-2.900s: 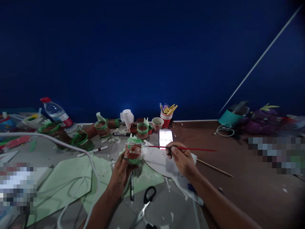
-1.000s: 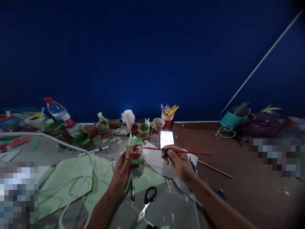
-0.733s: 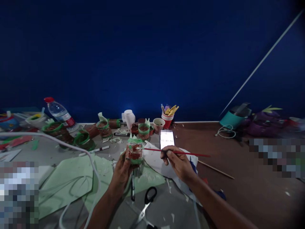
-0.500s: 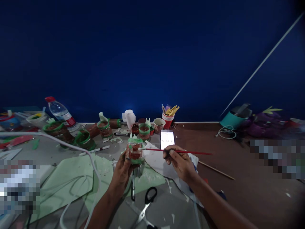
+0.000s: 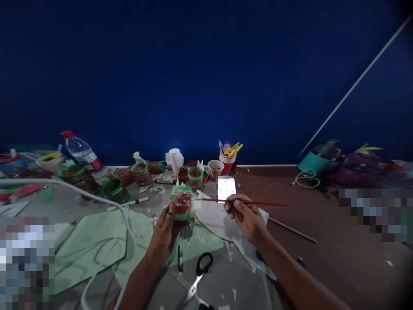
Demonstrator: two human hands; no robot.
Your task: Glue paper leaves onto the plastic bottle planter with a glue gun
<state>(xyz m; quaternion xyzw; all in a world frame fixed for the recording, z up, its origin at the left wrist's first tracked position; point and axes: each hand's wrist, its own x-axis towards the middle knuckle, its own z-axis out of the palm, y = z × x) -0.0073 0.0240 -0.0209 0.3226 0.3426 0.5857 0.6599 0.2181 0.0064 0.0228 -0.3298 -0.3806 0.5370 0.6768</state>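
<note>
My left hand point(image 5: 165, 232) grips a small jar-like container point(image 5: 181, 206) painted reddish brown with green bands at top and bottom. Pale pointed pieces stick up from its rim. In my right hand point(image 5: 247, 215) is a thin red paintbrush point(image 5: 264, 203), pinched between the fingers and held nearly level. Its tip points left and ends close to the container's right side; whether it touches, I cannot tell. Beneath the hands lie a white sheet point(image 5: 213, 217) and green paper point(image 5: 93, 241). A lit phone point(image 5: 226, 189) showing a timer stands just beyond the brush.
Scissors point(image 5: 195, 286) and a black pen point(image 5: 180, 256) lie in front. Several similar painted containers point(image 5: 141, 174) line the back, beside a paper cup point(image 5: 215, 168) and a red cup of tools point(image 5: 227, 163). A white cable point(image 5: 129, 228) loops at left; a stick point(image 5: 293, 230) lies right.
My right hand has shifted slightly right along with the brush, whose tip has drawn back from the container's face toward its right edge. The container has turned or tilted slightly in my left hand.
</note>
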